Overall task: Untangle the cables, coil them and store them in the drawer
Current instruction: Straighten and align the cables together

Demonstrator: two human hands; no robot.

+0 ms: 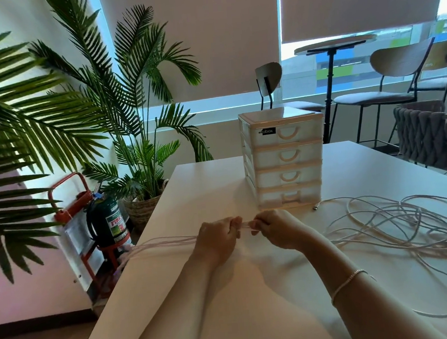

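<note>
A bundle of thin white cable strands [166, 242] was gripped by the left hand [217, 239] and pinched by the right hand [275, 229] above the white tabletop [205, 186]; a loose tangled white cable pile [397, 222] lay at right, near the closed white four-drawer plastic organiser [283, 159]

Both forearms are bare, no sleeves showing, just a thin silvery bracelet [346, 284] on the right wrist.
</note>
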